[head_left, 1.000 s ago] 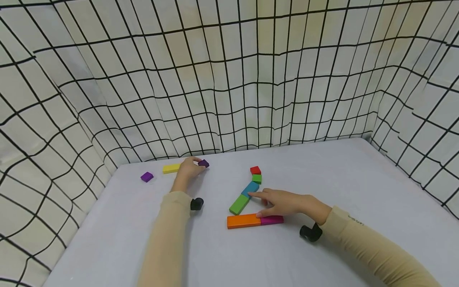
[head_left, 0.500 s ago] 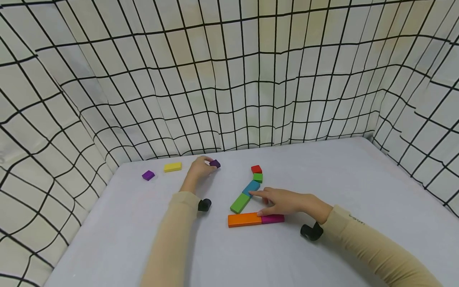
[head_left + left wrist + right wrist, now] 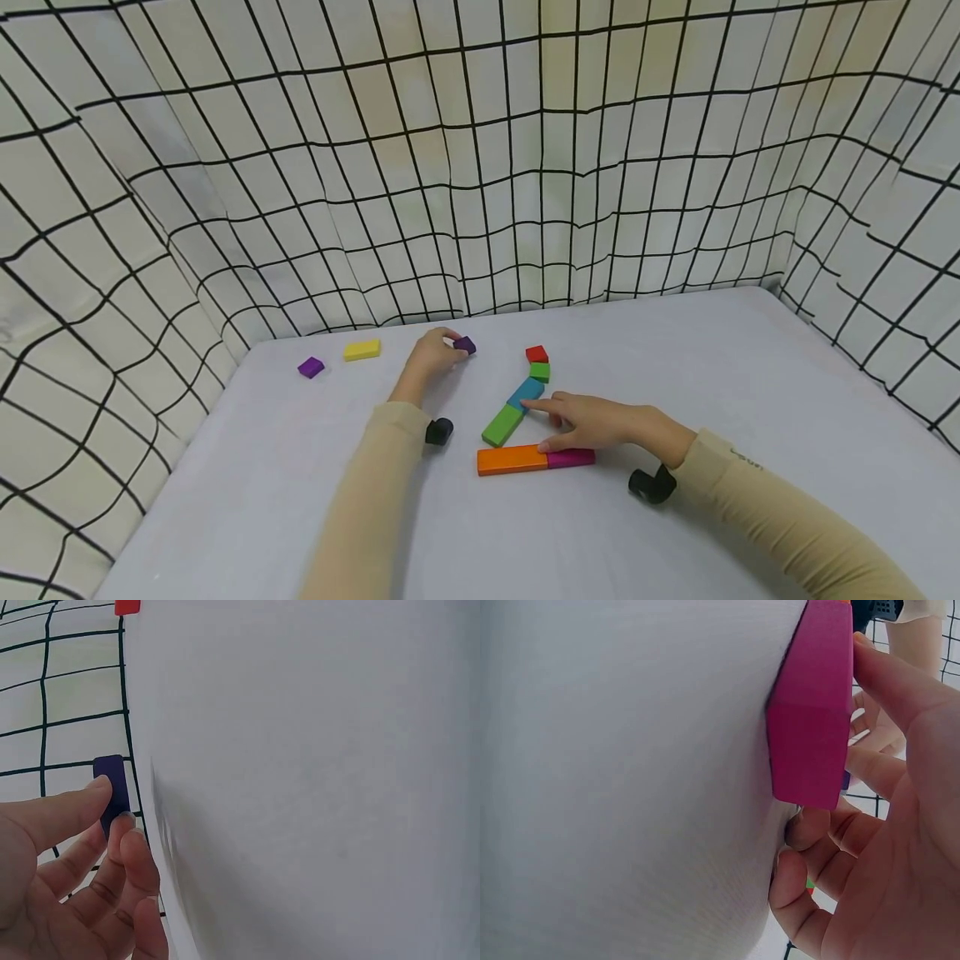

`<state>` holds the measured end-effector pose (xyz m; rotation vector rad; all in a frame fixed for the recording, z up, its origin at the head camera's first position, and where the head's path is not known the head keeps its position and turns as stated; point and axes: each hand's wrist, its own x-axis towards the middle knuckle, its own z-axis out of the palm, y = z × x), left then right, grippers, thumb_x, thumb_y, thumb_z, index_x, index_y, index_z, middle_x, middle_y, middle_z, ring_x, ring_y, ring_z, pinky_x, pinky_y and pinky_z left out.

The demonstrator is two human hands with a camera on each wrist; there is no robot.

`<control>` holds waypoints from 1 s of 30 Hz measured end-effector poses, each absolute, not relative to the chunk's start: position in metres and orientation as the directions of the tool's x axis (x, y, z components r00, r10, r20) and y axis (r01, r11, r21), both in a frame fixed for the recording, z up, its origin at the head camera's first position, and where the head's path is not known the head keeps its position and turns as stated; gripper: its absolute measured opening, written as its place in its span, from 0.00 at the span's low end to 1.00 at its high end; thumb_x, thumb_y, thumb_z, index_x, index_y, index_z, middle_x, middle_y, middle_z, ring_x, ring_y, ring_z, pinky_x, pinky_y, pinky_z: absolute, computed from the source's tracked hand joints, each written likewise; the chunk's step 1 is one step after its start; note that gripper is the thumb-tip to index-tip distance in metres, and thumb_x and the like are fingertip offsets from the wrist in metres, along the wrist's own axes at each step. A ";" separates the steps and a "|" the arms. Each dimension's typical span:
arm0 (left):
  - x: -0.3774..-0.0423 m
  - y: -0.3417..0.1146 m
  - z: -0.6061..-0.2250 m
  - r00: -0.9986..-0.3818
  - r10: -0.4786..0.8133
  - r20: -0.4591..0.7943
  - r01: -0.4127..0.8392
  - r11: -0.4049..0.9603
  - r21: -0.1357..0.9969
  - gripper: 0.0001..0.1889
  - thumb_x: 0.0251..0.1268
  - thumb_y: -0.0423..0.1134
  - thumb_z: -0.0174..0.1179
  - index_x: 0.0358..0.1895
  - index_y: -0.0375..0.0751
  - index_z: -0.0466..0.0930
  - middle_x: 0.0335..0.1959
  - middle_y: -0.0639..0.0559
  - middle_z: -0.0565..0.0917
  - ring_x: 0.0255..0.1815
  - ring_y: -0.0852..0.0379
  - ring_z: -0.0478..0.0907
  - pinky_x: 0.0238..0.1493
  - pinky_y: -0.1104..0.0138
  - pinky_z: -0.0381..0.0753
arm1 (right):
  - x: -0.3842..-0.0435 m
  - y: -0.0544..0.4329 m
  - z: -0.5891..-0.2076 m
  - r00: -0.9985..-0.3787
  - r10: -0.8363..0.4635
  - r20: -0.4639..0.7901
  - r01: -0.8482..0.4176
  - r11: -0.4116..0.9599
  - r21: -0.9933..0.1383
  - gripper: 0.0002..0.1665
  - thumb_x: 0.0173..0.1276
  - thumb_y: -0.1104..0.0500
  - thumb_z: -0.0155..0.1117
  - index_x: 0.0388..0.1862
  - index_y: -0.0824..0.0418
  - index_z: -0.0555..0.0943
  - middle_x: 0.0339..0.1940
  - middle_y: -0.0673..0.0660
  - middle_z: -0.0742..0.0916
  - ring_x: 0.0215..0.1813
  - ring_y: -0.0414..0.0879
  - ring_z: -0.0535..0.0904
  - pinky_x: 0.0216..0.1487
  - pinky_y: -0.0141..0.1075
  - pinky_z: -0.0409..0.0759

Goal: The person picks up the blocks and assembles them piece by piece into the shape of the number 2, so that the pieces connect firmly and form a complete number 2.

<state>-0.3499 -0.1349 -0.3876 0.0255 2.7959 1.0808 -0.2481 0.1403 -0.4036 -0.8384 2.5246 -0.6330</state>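
Note:
My left hand (image 3: 437,353) pinches a dark purple block (image 3: 112,787) between thumb and fingertips, left of the red block (image 3: 536,354). My right hand (image 3: 596,419) spans two groups of blocks. Its index fingertip touches the blue block (image 3: 526,393), while its thumb lies at the orange block (image 3: 512,460), close to where that meets the magenta block (image 3: 810,742). A green block (image 3: 502,426) adjoins the blue one in a slanted line. Above the blue block sits a small green block (image 3: 540,372), with the red one at the top end.
At the back left lie a yellow block (image 3: 362,350) and a purple block (image 3: 311,367). Black-and-white netted walls (image 3: 510,167) rise behind and on both sides of the white table (image 3: 712,367). A black wrist camera (image 3: 651,485) sits under the right sleeve.
My left hand has moved right with the dark purple block, away from the yellow block, which now shows fully. The right hand stays in place on the blocks.

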 end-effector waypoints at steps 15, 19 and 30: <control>-0.356 -0.114 -0.384 -0.992 0.056 -0.116 -0.043 0.710 0.703 0.22 0.71 0.38 0.65 0.65 0.36 0.77 0.55 0.36 0.82 0.50 0.45 0.81 0.55 0.55 0.77 | -0.248 0.139 -0.401 -0.738 -0.631 -0.237 -0.446 0.721 -0.530 0.45 0.70 0.43 0.70 0.81 0.50 0.65 0.40 0.49 0.76 0.46 0.43 0.73 0.42 0.38 0.76; -0.357 -0.110 -0.384 -0.992 0.042 -0.120 -0.057 0.698 0.714 0.23 0.70 0.38 0.66 0.64 0.35 0.77 0.55 0.36 0.82 0.52 0.44 0.80 0.56 0.54 0.77 | -0.248 0.139 -0.400 -0.734 -0.638 -0.234 -0.449 0.714 -0.537 0.45 0.70 0.43 0.70 0.81 0.51 0.65 0.40 0.49 0.76 0.46 0.44 0.73 0.42 0.38 0.75; -0.356 -0.102 -0.389 -0.996 0.013 -0.084 -0.052 0.680 0.732 0.21 0.68 0.36 0.68 0.60 0.31 0.80 0.52 0.36 0.83 0.47 0.45 0.81 0.53 0.57 0.78 | -0.248 0.140 -0.401 -0.731 -0.641 -0.233 -0.458 0.715 -0.529 0.45 0.70 0.42 0.69 0.81 0.51 0.65 0.41 0.49 0.76 0.46 0.44 0.73 0.42 0.38 0.76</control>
